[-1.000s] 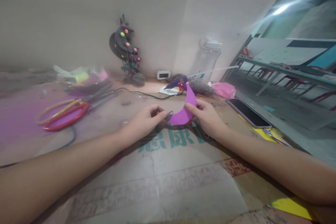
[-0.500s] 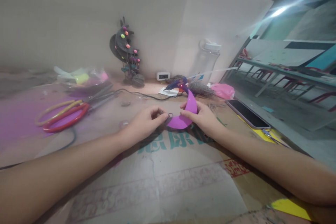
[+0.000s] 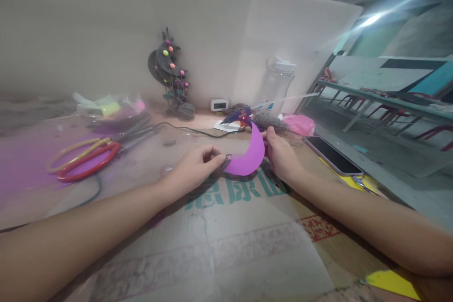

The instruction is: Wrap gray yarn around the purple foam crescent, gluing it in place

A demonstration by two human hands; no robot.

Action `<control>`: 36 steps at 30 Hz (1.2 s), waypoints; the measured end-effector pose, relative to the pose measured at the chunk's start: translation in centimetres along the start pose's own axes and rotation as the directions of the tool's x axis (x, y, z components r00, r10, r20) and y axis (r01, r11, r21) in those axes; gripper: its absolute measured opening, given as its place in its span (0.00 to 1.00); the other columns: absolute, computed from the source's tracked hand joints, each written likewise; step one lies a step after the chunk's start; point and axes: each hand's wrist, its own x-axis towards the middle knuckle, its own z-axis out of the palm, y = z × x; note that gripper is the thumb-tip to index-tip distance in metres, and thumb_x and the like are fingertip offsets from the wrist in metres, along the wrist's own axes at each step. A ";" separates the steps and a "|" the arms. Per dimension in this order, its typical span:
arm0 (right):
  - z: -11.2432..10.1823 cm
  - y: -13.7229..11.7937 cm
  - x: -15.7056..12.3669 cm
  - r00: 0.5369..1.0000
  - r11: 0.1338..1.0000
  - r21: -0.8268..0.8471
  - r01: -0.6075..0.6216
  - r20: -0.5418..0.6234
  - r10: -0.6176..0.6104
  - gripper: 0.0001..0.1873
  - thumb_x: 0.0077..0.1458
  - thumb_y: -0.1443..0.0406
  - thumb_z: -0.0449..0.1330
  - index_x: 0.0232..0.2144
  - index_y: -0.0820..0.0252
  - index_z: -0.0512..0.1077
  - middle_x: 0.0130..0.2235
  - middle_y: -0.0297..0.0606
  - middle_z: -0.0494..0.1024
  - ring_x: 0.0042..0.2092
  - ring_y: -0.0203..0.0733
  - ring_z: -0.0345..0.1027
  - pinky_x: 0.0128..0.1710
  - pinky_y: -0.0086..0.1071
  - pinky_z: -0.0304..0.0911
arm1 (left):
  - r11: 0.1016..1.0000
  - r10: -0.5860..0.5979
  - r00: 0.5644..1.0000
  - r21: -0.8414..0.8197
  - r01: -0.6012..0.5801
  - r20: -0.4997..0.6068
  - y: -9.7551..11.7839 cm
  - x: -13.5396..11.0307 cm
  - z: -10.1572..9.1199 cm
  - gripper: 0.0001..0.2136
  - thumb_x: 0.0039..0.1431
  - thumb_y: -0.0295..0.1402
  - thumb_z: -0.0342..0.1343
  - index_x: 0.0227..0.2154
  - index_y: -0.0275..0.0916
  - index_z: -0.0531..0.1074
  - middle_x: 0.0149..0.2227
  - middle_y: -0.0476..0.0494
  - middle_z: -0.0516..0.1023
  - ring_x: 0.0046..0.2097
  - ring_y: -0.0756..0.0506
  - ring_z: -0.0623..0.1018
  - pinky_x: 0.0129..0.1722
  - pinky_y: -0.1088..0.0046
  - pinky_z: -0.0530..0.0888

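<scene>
A purple crescent-shaped foam piece [image 3: 250, 155] stands on edge over the cardboard-covered table [image 3: 247, 240]. My right hand [image 3: 279, 155] grips its right side with closed fingers. My left hand [image 3: 198, 166] is pinched at the crescent's lower left tip, on a small dark ring or wire loop [image 3: 228, 157] that is too small to name. Just behind the crescent lies a blue hot glue gun [image 3: 238, 114] with a red light on.
Red and yellow-handled scissors [image 3: 85, 159] lie at the left on purple foam. A black decorated crescent ornament [image 3: 170, 75] stands at the back wall, beside a small white clock [image 3: 219, 104] and a clear jar [image 3: 278, 87]. A phone [image 3: 332, 155] lies at the right.
My right hand has slid up and behind the crescent, turning it more upright. My left hand has stayed pinched at its lower tip.
</scene>
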 end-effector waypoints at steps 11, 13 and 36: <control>0.6 -1.3 -0.8 0.988 0.993 -0.071 -0.090 0.123 0.098 0.19 0.49 0.50 0.63 0.29 0.61 0.71 0.25 0.31 0.70 0.24 0.32 0.61 0.23 0.27 0.59 | 1.000 -0.015 1.000 -0.007 0.015 0.018 -0.3 0.2 0.1 0.14 0.58 0.45 0.52 0.31 0.38 0.71 0.28 0.48 0.74 0.30 0.47 0.71 0.29 0.73 0.65; 0.4 -1.0 -0.4 0.992 0.995 -0.088 -0.055 0.107 0.064 0.20 0.51 0.49 0.62 0.26 0.61 0.69 0.23 0.29 0.67 0.24 0.31 0.58 0.23 0.27 0.57 | 1.000 -0.013 1.000 -0.010 0.013 0.017 -0.2 0.2 0.1 0.13 0.58 0.44 0.52 0.30 0.38 0.70 0.27 0.48 0.73 0.29 0.48 0.70 0.29 0.73 0.65; -2.4 -0.2 2.4 0.807 0.968 -0.054 -0.247 0.541 0.236 0.17 0.47 0.63 0.67 0.41 0.62 0.74 0.26 0.31 0.76 0.26 0.30 0.67 0.29 0.26 0.64 | 0.999 -0.026 1.000 -0.025 0.027 0.015 -0.8 0.3 0.1 0.13 0.59 0.44 0.52 0.31 0.39 0.69 0.28 0.50 0.72 0.29 0.48 0.70 0.29 0.73 0.64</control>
